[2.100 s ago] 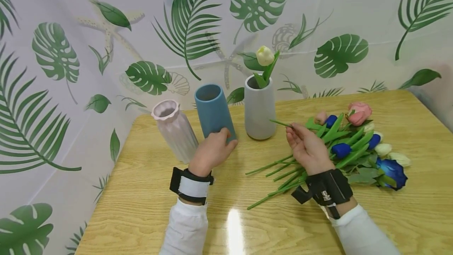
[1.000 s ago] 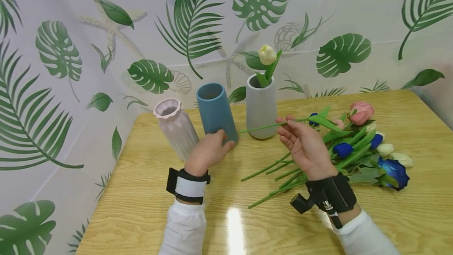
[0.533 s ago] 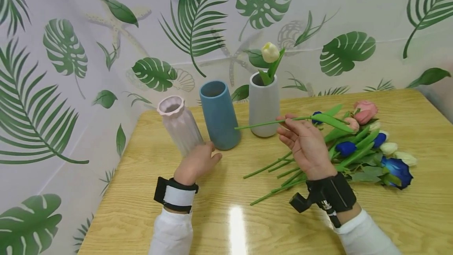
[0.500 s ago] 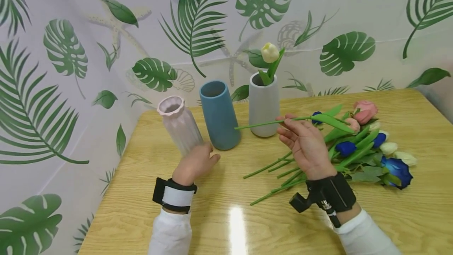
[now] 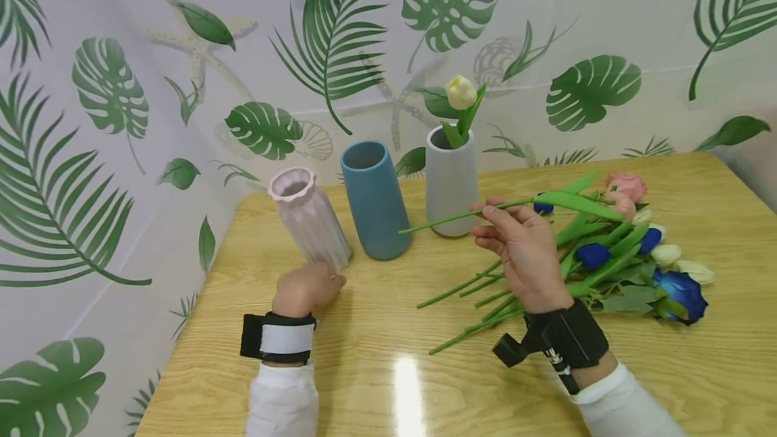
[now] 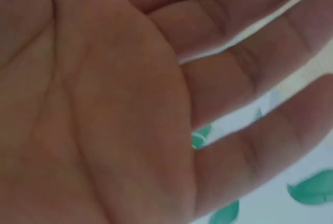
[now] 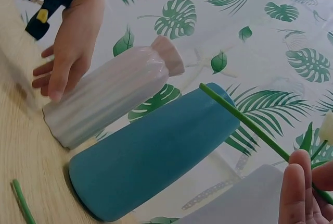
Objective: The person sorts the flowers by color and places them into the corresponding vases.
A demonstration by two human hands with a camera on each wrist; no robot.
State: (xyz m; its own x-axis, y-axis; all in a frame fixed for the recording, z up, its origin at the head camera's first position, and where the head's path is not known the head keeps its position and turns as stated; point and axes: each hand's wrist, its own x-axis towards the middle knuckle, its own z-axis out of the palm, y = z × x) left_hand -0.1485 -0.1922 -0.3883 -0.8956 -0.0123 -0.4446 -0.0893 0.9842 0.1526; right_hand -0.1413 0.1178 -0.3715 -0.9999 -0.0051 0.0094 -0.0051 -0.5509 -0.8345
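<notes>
Two hands are at work over the wooden table [image 5: 376, 356]: your left hand [image 5: 305, 288] rests near the front left part of it with straight, relaxed fingers, gripping nothing, its fingertips just beside the base of the pink ribbed vase [image 5: 308, 220], though whether they touch it cannot be told. Your right hand [image 5: 523, 251] is lifted above the middle, thumb and fingers pinching one green stem [image 5: 452, 218] that runs level, its cut end pointing left toward the vases and its blue bud [image 5: 543, 206] and long leaf trailing to the right. Below and to the right of that hand lies the pile of flowers [image 5: 613, 255] along the right side, stems fanned toward the front edge. Farther back stand the blue vase [image 5: 374, 199] and, beside it, the grey vase [image 5: 450, 181], which already holds a cream tulip [image 5: 460, 93], both near the far edge. You seem to be at the step of carrying a picked flower to a vase; next, judging by the level stem, you would need to tip its cut end downward and line it up over an open mouth, with the left hand free to steady that vase.
</notes>
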